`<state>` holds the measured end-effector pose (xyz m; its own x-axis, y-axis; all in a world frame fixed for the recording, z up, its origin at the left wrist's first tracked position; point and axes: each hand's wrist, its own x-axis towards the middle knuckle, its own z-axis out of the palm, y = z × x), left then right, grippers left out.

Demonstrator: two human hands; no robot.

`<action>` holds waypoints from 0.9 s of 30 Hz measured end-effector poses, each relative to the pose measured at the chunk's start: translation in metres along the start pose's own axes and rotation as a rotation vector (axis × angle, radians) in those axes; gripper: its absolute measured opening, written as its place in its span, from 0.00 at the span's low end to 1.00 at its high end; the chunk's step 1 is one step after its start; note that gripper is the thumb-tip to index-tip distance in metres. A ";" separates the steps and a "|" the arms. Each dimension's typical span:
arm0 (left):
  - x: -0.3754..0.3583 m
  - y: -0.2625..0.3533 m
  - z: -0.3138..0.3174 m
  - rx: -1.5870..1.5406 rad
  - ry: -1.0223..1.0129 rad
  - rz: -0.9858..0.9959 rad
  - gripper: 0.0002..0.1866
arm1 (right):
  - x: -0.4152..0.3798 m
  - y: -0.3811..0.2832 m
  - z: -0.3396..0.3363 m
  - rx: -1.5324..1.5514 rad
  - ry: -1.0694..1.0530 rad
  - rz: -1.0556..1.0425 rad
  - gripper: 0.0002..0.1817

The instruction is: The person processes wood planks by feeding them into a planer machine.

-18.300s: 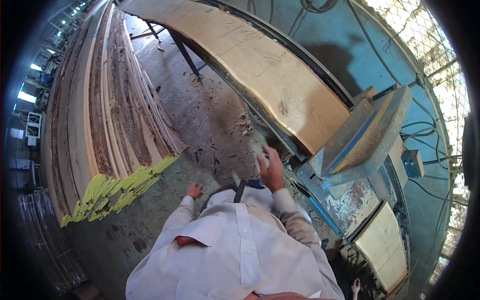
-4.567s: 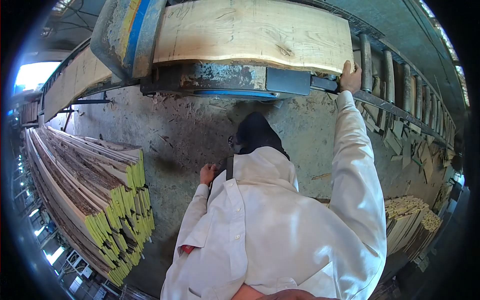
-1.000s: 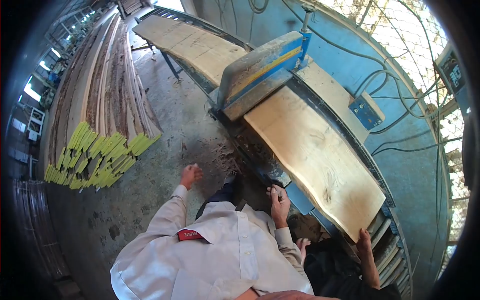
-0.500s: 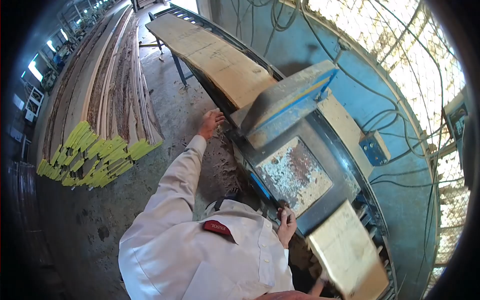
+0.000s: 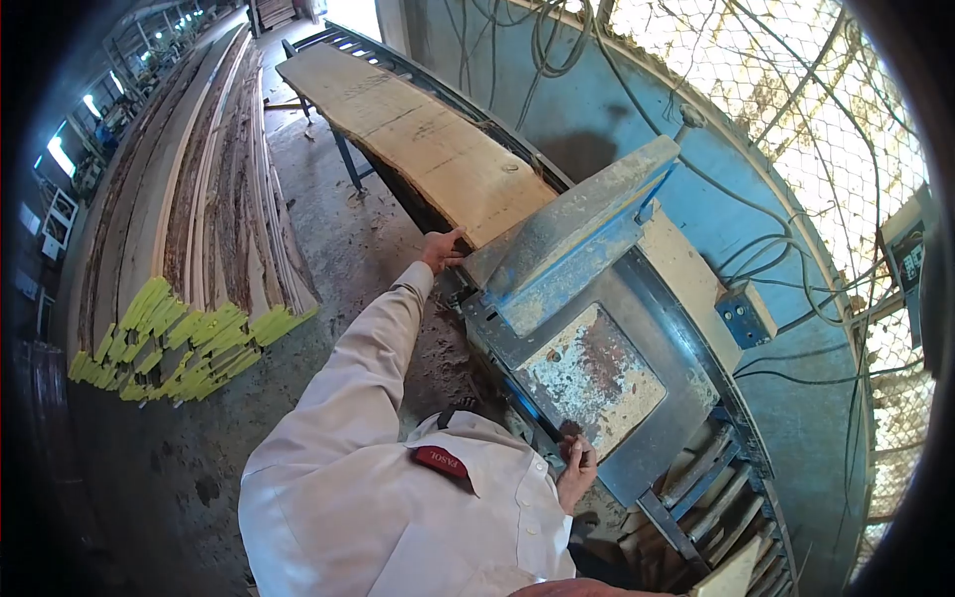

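A long wooden board [image 5: 438, 139] lies on the roller conveyor, its near end against the saw machine's slanted metal guard [image 5: 587, 224]. My left hand [image 5: 441, 251] is at the near left corner of this board, with its fingers closed on the edge. By the front edge of the machine table [image 5: 637, 448], my right hand [image 5: 577, 472] has its fingers curled at a dark round knob [image 5: 570, 429]. The knob shows just above the fingers; the rest of that grip is hidden. At the bottom right, part of a cut piece of board [image 5: 734, 569] shows.
A tall stack of planks [image 5: 199, 199] with yellow-green painted ends stands on the left. Outfeed rollers [image 5: 711, 497] run off to the lower right. A blue switch box [image 5: 744, 316] and hanging cables line the wall side. Sawdust and scraps lie on the floor [image 5: 438, 348].
My left hand has moved right onto the board's corner. The cut piece has slid down and mostly out of view, uncovering the rollers. The other person's hand beside it is no longer seen.
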<state>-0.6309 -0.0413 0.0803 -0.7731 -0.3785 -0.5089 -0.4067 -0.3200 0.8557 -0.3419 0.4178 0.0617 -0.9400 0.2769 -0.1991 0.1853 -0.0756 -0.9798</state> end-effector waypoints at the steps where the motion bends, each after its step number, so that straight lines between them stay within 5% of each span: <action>1: 0.006 -0.002 0.002 0.002 -0.007 -0.001 0.42 | 0.002 0.000 0.001 0.015 -0.016 0.000 0.17; 3: 0.027 -0.014 0.001 0.211 0.055 0.060 0.38 | 0.005 -0.004 0.004 0.027 -0.038 -0.002 0.17; 6: 0.134 -0.088 -0.023 0.190 -0.183 0.207 0.30 | 0.014 -0.013 0.013 0.008 -0.122 -0.010 0.16; 10: -0.019 -0.026 0.003 0.438 0.191 0.284 0.21 | 0.032 0.002 0.025 0.036 -0.202 -0.012 0.15; 13: -0.044 -0.044 0.000 0.546 0.245 0.325 0.22 | 0.033 0.001 0.036 0.055 -0.253 0.036 0.16; 15: -0.072 -0.064 -0.005 0.106 0.000 0.101 0.25 | 0.029 -0.018 0.052 0.031 -0.319 0.089 0.19; 22: -0.182 -0.123 0.033 0.020 -0.207 -0.026 0.24 | 0.037 -0.008 0.060 0.525 -0.489 0.496 0.28; 27: -0.250 -0.156 0.083 -0.045 -0.382 -0.157 0.24 | 0.023 -0.013 -0.001 0.447 -0.138 0.491 0.33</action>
<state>-0.4147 0.1752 0.0812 -0.8318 0.0253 -0.5545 -0.5191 -0.3893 0.7609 -0.3656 0.4256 0.0700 -0.8106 -0.0138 -0.5854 0.4918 -0.5587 -0.6678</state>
